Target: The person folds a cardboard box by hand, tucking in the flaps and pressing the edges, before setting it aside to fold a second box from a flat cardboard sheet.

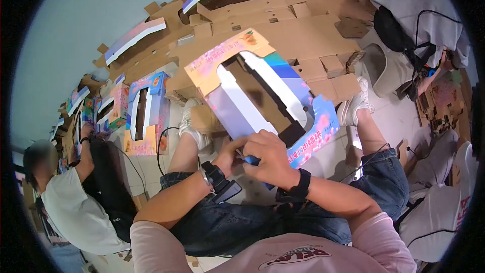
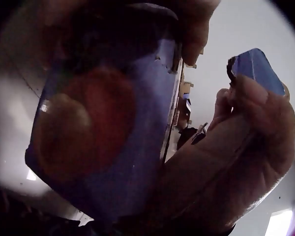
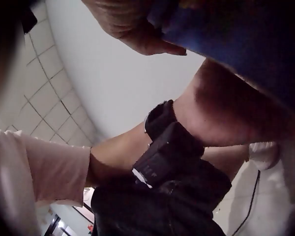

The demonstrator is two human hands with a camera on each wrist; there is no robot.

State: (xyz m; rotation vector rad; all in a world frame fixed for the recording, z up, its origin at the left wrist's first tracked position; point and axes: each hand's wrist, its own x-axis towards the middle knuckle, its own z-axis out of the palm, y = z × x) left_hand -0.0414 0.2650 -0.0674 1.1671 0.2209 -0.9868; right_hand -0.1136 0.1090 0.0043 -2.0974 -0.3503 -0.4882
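Note:
A printed cardboard box with peach pictures and pink blossoms stands tilted before me, its long cut-out facing up. Both hands meet at its near end in the head view. My right hand has its fingers curled over a small blue flap of the box. Just beside it, my left hand grips the same near end, its fingertips partly hidden by the right hand. The left wrist view shows a dark blue box panel with a peach print up close. In the right wrist view, the blue cardboard fills the upper right.
Flat brown cardboard blanks lie stacked beyond the box. Finished-looking printed boxes stand at the left, near a seated person in a white shirt. A grey stool and another person are on the right. Black cables run across the floor.

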